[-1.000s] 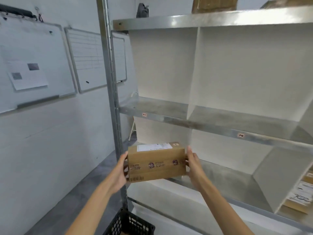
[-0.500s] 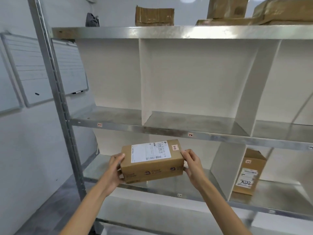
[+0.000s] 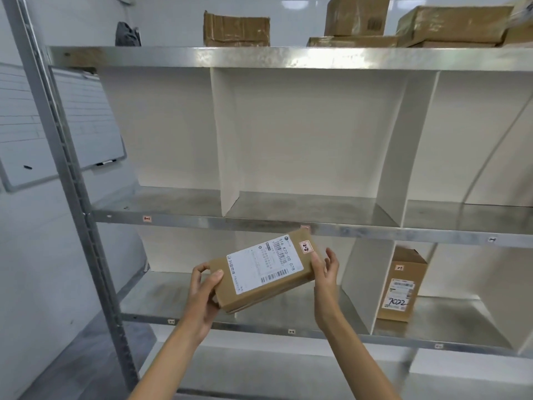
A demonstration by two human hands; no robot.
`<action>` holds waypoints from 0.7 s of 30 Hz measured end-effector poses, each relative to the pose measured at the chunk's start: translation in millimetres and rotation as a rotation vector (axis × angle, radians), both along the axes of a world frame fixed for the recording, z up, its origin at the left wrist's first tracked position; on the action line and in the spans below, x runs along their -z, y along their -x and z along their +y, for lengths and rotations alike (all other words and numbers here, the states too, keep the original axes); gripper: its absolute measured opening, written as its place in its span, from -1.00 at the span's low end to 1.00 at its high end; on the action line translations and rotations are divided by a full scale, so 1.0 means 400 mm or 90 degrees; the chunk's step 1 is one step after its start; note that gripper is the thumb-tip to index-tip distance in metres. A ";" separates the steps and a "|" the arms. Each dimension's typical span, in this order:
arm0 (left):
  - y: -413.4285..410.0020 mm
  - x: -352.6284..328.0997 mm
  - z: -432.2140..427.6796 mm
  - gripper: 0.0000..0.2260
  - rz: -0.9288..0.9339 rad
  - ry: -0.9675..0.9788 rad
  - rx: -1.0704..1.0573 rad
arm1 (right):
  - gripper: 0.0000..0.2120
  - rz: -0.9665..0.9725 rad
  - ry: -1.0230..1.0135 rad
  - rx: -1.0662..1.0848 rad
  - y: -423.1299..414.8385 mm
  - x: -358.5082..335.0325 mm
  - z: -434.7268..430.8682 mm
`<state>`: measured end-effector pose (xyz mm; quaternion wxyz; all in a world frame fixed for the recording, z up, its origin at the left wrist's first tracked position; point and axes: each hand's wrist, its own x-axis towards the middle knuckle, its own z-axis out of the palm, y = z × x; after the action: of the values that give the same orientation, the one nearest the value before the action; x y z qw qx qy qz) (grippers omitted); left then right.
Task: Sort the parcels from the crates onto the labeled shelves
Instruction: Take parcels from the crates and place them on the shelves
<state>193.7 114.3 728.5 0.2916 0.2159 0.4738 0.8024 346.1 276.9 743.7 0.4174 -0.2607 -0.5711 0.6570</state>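
Centre frame: parcel (image 3: 264,272) tilted label-up, probably for reading; left hand (image 3: 203,287) grips its corner, right hand (image 3: 326,274), fingers loose, steadies the edge.

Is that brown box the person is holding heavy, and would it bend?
Probably light: the left hand grips one end while the right hand only touches the parcel. Likely stiff, since its cardboard edges look straight. Its flat faces suggest it won't roll.
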 end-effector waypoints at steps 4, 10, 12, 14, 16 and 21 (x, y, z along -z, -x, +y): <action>-0.040 0.007 0.027 -0.68 -0.007 -0.014 0.008 | -0.03 0.034 0.060 -0.084 0.005 0.017 -0.023; -0.066 0.043 0.029 -0.32 0.055 0.071 0.141 | -0.03 0.103 0.058 -0.075 -0.040 0.002 0.028; -0.068 0.043 0.030 -0.38 0.085 0.090 0.163 | -0.08 0.097 0.041 -0.058 -0.061 -0.005 0.040; -0.073 0.036 0.036 -0.38 0.110 0.101 0.175 | -0.15 0.099 0.022 -0.046 -0.077 -0.011 0.045; -0.079 0.027 0.038 -0.37 0.142 0.124 0.181 | -0.22 0.100 -0.005 -0.043 -0.090 -0.018 0.049; -0.097 0.009 0.031 -0.24 0.221 0.207 0.242 | -0.10 0.048 -0.056 -0.066 -0.112 -0.021 0.056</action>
<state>232.4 126.9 725.0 0.3816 0.3854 0.5899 0.5982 390.8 299.2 752.1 0.4151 -0.1874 -0.5963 0.6611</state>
